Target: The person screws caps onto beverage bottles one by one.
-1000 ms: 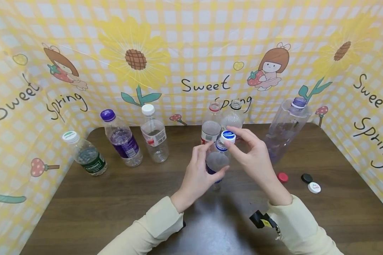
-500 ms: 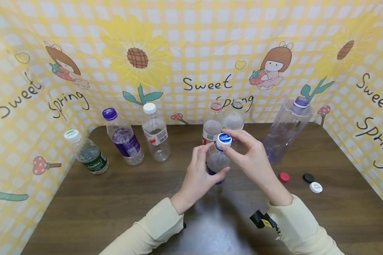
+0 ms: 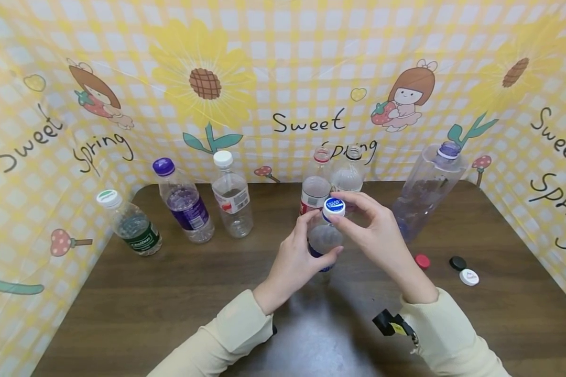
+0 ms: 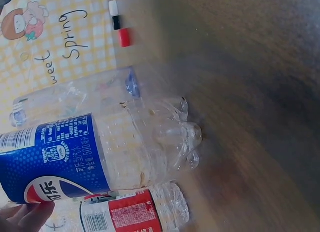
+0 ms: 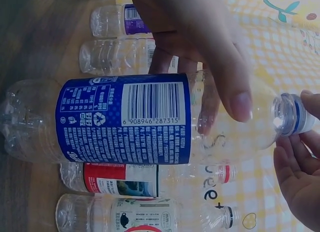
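My left hand (image 3: 294, 256) holds a clear plastic bottle (image 3: 325, 238) with a blue label (image 4: 55, 159) round its body, thumb on the near side. At the top, my right hand (image 3: 372, 230) pinches a white bottle cap (image 3: 334, 208) with a blue printed top between thumb and fingers. The cap is on the bottle's neck (image 5: 286, 114) in the right wrist view; how tightly it sits cannot be told. The bottle is roughly upright, its base (image 4: 175, 134) close to the table.
Two uncapped bottles, one red-labelled (image 3: 315, 191) and one clear (image 3: 348, 175), stand behind. A large uncapped bottle (image 3: 426, 188) is at right, near red (image 3: 422, 261), black (image 3: 457, 263) and white (image 3: 469, 277) caps. Capped green-labelled (image 3: 139, 235), purple-labelled (image 3: 188, 212) and white-capped (image 3: 232, 201) bottles stand left.
One second ago the cap sat askew to the right over the neck. Now it is lined up with the neck, and my right fingers have shifted along with it. My left hand keeps its hold.
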The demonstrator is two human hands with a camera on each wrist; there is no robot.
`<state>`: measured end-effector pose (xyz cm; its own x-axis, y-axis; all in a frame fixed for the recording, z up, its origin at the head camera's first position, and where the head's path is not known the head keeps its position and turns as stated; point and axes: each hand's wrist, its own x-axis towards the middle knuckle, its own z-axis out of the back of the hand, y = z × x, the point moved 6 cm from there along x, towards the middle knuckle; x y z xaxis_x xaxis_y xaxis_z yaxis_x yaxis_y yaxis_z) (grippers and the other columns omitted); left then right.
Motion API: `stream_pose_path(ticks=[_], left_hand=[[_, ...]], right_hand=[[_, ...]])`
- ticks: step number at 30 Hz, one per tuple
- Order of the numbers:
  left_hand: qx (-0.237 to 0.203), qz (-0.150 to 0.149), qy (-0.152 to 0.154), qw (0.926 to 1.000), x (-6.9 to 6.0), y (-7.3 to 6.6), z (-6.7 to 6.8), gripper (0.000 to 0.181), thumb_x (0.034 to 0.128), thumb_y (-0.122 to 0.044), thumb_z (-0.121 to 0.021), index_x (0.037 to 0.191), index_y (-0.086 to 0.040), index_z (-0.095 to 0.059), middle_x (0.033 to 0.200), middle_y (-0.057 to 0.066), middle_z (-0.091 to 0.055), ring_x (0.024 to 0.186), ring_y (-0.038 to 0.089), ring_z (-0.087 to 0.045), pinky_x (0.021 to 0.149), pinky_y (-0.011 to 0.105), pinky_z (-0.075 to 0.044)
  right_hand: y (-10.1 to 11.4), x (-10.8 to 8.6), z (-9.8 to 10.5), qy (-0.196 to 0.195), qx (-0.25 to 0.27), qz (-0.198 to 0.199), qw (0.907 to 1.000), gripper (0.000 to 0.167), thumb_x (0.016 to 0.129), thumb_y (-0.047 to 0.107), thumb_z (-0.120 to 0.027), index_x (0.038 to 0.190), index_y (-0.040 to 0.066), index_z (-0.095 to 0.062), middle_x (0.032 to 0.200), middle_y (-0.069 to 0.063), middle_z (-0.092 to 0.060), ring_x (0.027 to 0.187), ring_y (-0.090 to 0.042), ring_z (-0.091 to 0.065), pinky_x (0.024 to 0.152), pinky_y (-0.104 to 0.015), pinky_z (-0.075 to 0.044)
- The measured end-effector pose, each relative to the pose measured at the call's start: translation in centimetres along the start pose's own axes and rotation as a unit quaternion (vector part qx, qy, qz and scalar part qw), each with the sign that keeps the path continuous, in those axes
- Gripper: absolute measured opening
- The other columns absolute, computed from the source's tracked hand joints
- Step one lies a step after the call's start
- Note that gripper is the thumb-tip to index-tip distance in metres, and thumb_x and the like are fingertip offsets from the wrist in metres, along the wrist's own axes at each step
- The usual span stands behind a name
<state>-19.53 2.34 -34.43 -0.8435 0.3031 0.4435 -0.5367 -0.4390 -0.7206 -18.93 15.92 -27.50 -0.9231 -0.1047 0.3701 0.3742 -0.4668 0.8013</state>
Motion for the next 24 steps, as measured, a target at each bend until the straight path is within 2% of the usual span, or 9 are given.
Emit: stream_pose_path(ticks=[12,24], left_hand=[[-0.006,0.004,0.001,1.0,0.04,0.2,-0.05,0.075,0.0791,-0.025,-0.078,0.136,-0.01,-0.032,0.136,0.012,-0.055,0.126,0.024,-0.056,0.105,0.04,-0.045],[-0.007,0.001,-0.003,1.0,0.13,0.23,-0.06,0.074,0.0791,-0.026,-0.078,0.136,-0.01,-0.034,0.134,0.013,-0.056,0.124,0.023,-0.056,0.105,0.039,-0.045]], right_hand=[[0.02,0.15,-0.05,0.007,0.005,0.0,1.0,0.036,0.086,0.01,-0.07,0.121,0.007,-0.064,0.115,-0.009,-0.067,0.097,-0.002,-0.058,0.087,-0.008,-0.047],[-0.07,0.34,0.04,-0.019,-0.015,-0.026,0.9994,0.036,0.082,0.012,-0.074,0.117,0.006,-0.065,0.108,-0.01,-0.069,0.092,-0.009,-0.061,0.078,-0.011,-0.05]])
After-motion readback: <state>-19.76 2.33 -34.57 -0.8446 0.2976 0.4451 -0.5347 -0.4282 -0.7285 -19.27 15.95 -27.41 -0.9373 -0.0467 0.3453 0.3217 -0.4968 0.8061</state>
